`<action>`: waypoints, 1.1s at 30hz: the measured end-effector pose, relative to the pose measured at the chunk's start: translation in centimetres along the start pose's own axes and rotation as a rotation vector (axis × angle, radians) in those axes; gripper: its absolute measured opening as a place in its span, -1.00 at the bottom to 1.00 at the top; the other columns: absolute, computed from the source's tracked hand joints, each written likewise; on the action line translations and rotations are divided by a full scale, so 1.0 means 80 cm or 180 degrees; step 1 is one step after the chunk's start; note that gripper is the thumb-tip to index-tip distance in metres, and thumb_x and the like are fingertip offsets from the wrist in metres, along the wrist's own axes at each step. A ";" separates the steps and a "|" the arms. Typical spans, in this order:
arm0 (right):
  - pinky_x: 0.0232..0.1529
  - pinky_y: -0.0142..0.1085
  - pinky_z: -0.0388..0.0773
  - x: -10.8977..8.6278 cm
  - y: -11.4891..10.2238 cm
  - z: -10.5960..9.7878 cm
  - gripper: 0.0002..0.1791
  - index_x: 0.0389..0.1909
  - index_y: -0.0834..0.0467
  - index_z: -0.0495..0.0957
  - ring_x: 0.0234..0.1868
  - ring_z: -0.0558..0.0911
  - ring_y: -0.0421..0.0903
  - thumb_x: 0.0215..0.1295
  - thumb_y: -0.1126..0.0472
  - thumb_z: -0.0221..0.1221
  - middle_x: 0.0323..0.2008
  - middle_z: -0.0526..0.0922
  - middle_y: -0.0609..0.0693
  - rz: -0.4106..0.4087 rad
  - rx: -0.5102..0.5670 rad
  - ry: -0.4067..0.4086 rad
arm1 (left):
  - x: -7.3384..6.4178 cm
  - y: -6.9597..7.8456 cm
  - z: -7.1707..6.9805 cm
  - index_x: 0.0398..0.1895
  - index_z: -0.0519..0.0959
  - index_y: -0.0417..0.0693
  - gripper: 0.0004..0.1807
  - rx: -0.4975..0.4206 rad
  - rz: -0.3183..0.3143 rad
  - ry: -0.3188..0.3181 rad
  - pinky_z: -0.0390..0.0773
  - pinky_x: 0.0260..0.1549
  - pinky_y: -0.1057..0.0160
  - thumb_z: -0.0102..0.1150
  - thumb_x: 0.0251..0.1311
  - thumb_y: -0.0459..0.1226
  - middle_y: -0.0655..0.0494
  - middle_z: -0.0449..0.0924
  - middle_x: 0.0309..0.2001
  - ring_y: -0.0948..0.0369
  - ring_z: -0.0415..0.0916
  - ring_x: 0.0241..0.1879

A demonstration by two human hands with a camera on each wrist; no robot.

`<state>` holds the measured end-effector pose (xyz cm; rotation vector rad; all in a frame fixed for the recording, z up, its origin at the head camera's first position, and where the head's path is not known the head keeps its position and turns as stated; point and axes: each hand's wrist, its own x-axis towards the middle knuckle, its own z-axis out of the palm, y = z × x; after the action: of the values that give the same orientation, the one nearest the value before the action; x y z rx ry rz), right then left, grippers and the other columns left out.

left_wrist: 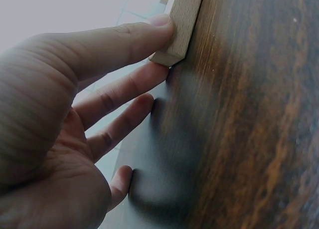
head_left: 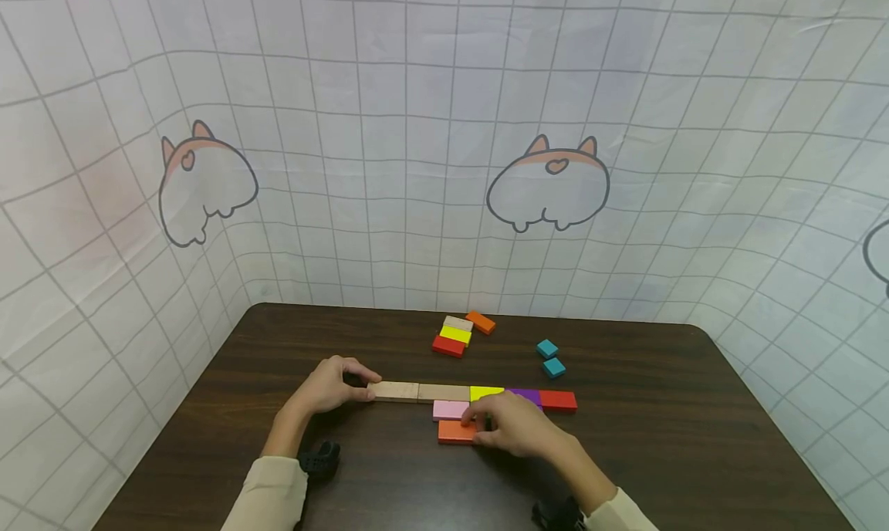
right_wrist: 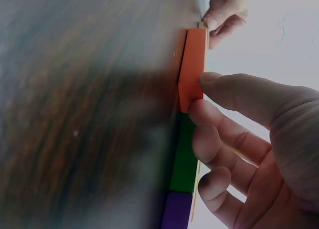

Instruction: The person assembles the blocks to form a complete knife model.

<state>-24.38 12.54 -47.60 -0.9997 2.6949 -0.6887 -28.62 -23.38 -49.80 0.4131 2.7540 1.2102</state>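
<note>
Cream sleeves: nearest the camera, at the bottom edge over the dark surface; best held clear of the blocks.
Left hand: thumb and index finger pinch the outer end of the left wooden block, the other fingers spread apart; a light hold should anchor it without pushing sideways.
Back row: left wooden block, second wooden block, yellow block, purple block and red block, running left to right; a handy straightedge.
Right hand: thumb and index finger pinch the right end of the orange block; its other fingers curl beside a green block.
Orange block: on the person's side of the pink block, offset slightly right; whether they touch, I cannot tell.
Good handling: small, level nudges, probably, with the long edges parallel.
Likely slip: curled fingers could knock the green block, which the right hand hides from the head view.
Beyond the row: two blue blocks, well apart from the fingers.
</note>
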 end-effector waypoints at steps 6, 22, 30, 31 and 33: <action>-0.40 -0.44 0.40 0.003 -0.006 0.001 -0.79 -0.07 -0.03 0.74 -0.46 0.43 -0.35 0.27 0.14 0.41 -0.46 0.54 -0.29 0.0007 0.0005 0.0016 | -0.001 0.000 0.000 -0.18 0.82 0.18 -0.79 -0.0014 -0.0001 -0.0005 0.55 0.13 -0.12 0.55 0.07 -0.17 0.22 0.74 -0.12 0.09 0.60 0.03; -0.44 -0.44 0.39 0.010 -0.008 0.003 -0.82 -0.11 -0.03 0.73 -0.48 0.42 -0.36 0.27 0.17 0.41 -0.50 0.51 -0.29 0.0006 0.0025 0.0044 | 0.000 -0.001 0.000 -0.17 0.82 0.16 -0.78 -0.0001 0.0016 -0.0005 0.56 0.11 -0.11 0.55 0.07 -0.18 0.20 0.75 -0.11 0.09 0.61 0.02; -0.43 -0.44 0.40 0.012 -0.007 0.004 -0.80 -0.09 -0.04 0.73 -0.48 0.43 -0.35 0.27 0.16 0.40 -0.48 0.52 -0.29 0.0060 0.0053 0.0004 | 0.001 -0.002 0.000 -0.18 0.82 0.17 -0.79 -0.0006 0.0033 -0.0012 0.56 0.11 -0.12 0.55 0.08 -0.18 0.21 0.75 -0.11 0.09 0.61 0.02; -0.43 -0.44 0.40 0.013 -0.007 0.004 -0.80 -0.09 -0.04 0.73 -0.48 0.43 -0.35 0.27 0.16 0.40 -0.48 0.52 -0.28 0.0062 0.0058 0.0001 | 0.001 -0.002 0.000 -0.18 0.82 0.17 -0.79 -0.0004 0.0033 -0.0011 0.56 0.11 -0.11 0.55 0.08 -0.18 0.21 0.75 -0.12 0.09 0.61 0.02; -0.44 -0.44 0.40 0.013 -0.007 0.005 -0.80 -0.10 -0.04 0.73 -0.48 0.43 -0.35 0.27 0.16 0.40 -0.48 0.52 -0.28 0.0056 0.0065 0.0004 | 0.001 -0.002 0.000 -0.19 0.82 0.17 -0.79 0.0005 0.0037 -0.0011 0.56 0.11 -0.11 0.55 0.08 -0.18 0.21 0.75 -0.12 0.09 0.61 0.02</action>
<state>-24.72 11.37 -47.67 -0.9699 2.6889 -0.7122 -28.69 -23.46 -49.95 0.4314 2.7536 1.2088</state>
